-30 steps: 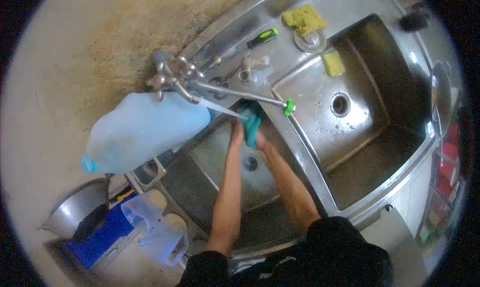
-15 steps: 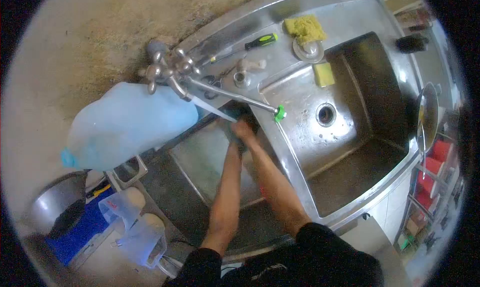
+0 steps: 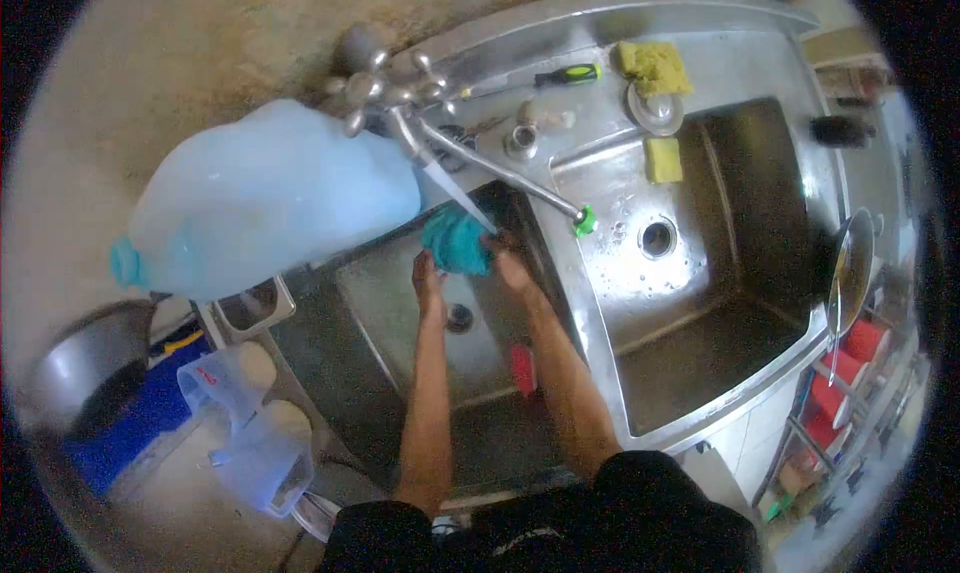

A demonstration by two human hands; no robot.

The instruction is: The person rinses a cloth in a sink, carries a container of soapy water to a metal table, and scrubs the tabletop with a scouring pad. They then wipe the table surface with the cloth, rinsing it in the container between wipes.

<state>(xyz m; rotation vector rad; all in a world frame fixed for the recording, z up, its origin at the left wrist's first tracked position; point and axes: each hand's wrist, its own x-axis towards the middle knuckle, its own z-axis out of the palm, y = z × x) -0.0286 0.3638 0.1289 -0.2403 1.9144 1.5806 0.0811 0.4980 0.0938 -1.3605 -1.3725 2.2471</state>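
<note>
Your left hand (image 3: 428, 273) and your right hand (image 3: 510, 265) are both closed on a blue-green cloth (image 3: 455, 243). You hold it up between them, over the sink (image 3: 400, 313). The left hand grips the low left side of the cloth. The right hand grips its right side.

A thin stream of water (image 3: 458, 191) falls onto the top of the cloth, just above your hands. Right under your hands is the drain hole (image 3: 458, 318) of the sink. Beside your right arm, lower in the sink, lies a small red thing (image 3: 522, 369). I cannot tell what it is.

Just to the right of your right hand is the green tip (image 3: 583, 219) of a long pipe. Past that is a second sink (image 3: 720, 313) with a yellow sponge (image 3: 662, 159) near its far edge. To the left of your left hand, a big blue jug (image 3: 270, 198) lies on its side.

Above your hands is the tap (image 3: 385, 88). Far off to the right of it, on the steel table (image 3: 720, 48), lie a screwdriver (image 3: 565, 75) and a rough yellow pad (image 3: 653, 65).
</note>
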